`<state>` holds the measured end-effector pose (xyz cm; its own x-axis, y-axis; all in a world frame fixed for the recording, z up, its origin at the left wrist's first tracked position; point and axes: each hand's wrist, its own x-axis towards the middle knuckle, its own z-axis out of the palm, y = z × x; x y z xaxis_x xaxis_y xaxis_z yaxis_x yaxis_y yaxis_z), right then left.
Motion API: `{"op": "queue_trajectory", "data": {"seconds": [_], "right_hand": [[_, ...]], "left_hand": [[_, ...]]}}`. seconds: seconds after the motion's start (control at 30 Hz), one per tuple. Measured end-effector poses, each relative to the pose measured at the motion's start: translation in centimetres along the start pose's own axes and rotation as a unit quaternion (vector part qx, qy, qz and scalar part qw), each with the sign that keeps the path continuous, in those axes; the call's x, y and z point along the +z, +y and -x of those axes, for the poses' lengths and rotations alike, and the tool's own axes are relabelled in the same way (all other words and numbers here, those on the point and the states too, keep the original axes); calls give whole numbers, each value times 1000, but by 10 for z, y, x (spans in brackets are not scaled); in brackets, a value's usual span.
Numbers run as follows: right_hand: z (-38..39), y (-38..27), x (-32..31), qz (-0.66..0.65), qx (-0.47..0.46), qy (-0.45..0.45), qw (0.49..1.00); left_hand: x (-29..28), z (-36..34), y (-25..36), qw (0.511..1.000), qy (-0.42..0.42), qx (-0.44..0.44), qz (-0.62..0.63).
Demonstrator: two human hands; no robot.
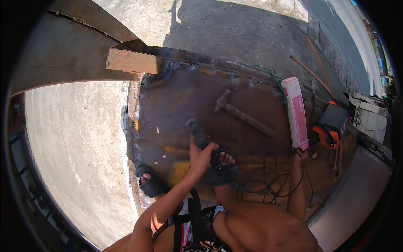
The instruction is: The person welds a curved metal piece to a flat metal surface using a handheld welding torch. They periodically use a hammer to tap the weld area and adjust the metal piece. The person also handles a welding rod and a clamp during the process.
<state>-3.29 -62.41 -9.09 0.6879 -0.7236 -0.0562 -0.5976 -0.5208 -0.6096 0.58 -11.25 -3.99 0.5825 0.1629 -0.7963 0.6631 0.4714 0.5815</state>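
My left hand [200, 154] is wrapped round a dark handheld tool [197, 131] with a greyish tip, held above a rusty steel plate [176, 101]. Its exact kind is hard to make out. On the right, my right hand [300, 155] grips the near end of a long pink and white welding rod box [297, 113]; most of the fingers are hidden. Between the hands and farther off, a hammer [245, 115] lies on the plate. Beside my right forearm, a loosely coiled black cable [268, 185] spreads over the plate.
Both sandalled feet [226, 166] stand on the plate. At the right sits an orange and black machine [329, 126], with long rusty bars [312, 75] beyond it. A thin green wire [280, 82] passes the box. A rusty steel block [132, 61] and beam [54, 54] stand at far left.
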Motion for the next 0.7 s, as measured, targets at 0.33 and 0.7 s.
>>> {"op": "queue_trajectory", "data": {"seconds": [0.33, 0.7], "right_hand": [[40, -99, -13, 93, -144, 12, 985], [198, -175, 85, 160, -392, -86, 902]], "left_hand": [[0, -4, -4, 998, 10, 50, 44], [-3, 1, 9, 998, 16, 34, 48]]}}
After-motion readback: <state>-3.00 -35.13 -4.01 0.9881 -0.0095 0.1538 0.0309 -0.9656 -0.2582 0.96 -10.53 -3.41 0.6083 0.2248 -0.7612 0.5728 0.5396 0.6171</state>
